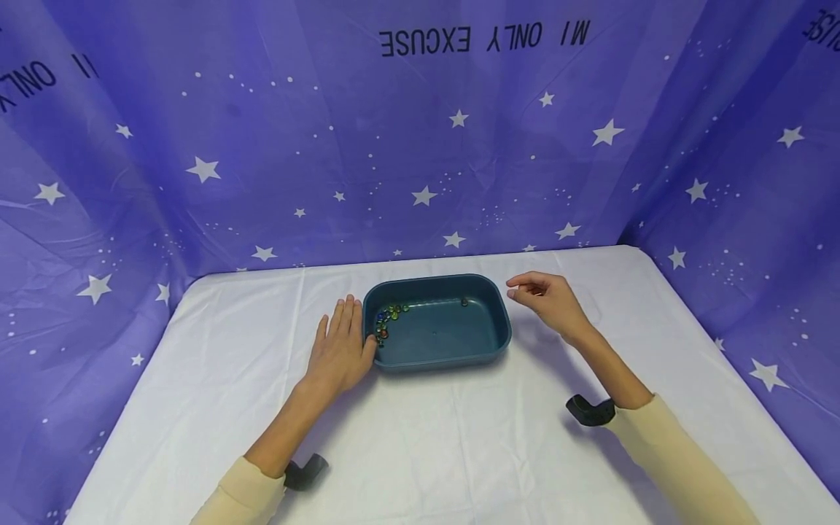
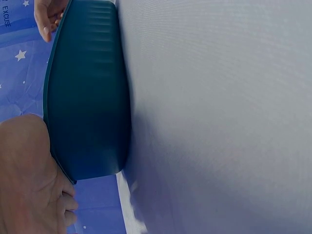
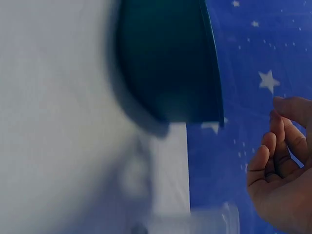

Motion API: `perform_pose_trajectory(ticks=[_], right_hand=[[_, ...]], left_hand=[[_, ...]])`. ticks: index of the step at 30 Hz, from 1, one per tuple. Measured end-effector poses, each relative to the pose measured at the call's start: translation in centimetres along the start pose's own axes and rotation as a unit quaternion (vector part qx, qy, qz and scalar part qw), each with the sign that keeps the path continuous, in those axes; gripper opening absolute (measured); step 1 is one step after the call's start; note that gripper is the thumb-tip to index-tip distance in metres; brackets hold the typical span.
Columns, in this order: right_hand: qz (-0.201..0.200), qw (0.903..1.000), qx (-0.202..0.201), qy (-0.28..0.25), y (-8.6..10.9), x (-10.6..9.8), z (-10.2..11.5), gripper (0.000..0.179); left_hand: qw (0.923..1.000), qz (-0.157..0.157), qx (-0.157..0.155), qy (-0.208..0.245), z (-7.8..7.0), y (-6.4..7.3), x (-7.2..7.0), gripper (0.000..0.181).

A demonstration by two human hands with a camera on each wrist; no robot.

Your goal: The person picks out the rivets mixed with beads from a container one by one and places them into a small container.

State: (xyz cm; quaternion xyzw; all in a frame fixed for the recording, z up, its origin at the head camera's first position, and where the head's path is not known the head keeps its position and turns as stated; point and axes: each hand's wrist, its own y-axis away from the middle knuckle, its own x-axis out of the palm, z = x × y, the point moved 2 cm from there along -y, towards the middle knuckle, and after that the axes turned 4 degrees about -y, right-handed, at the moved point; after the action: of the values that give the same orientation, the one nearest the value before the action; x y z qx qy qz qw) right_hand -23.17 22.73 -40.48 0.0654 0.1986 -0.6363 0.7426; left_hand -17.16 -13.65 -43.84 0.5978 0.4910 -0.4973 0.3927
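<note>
A teal plastic tub (image 1: 438,362) stands on the white cloth between the hands. Several glass marbles (image 1: 394,312) cluster along its left inner wall, and a lone marble (image 1: 464,301) lies near the back right corner. My left hand (image 1: 341,350) holds the tub's left wall, the thumb over the rim and the fingers along the outside. Just beyond the right rim, my right hand (image 1: 553,300) hovers above the cloth. Its fingers (image 3: 260,163) are loosely bent, with thumb and forefinger tips close together, and nothing shows between them. Neither wrist view shows the tub's inside.
White cloth (image 1: 426,452) covers the table. A purple star-printed curtain (image 1: 367,146) hangs behind and at both sides. Part of a clear plastic object (image 3: 214,222) shows low in the right wrist view, blurred. Each wrist carries a dark camera mount (image 1: 590,410).
</note>
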Motion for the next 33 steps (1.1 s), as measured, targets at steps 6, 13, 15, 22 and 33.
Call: perform_pose_trajectory(ticks=[6, 13, 15, 22, 33], right_hand=[[0.042, 0.9985, -0.009, -0.033, -0.6, 3.6, 0.6, 0.023], [0.096, 0.9935, -0.035, -0.049, -1.2, 7.8, 1.6, 0.019], [0.107, 0.9923, -0.04, -0.048, -1.4, 8.8, 1.9, 0.018], [0.139, 0.9881, -0.035, -0.056, -1.9, 12.3, 2.5, 0.015], [0.224, 0.9737, -0.009, -0.039, -3.1, 17.2, 2.4, 0.022]], left_hand=[[1.0, -0.003, -0.002, -0.001, 0.0, 0.1, 0.0, 0.07], [1.0, -0.002, -0.005, -0.003, 0.0, 0.0, 0.1, 0.069], [1.0, -0.002, -0.005, -0.005, 0.0, 0.0, 0.1, 0.069], [0.9999, -0.004, -0.008, -0.01, 0.0, 0.0, -0.1, 0.069], [0.9999, -0.007, -0.006, -0.007, -0.1, 0.0, 0.0, 0.068]])
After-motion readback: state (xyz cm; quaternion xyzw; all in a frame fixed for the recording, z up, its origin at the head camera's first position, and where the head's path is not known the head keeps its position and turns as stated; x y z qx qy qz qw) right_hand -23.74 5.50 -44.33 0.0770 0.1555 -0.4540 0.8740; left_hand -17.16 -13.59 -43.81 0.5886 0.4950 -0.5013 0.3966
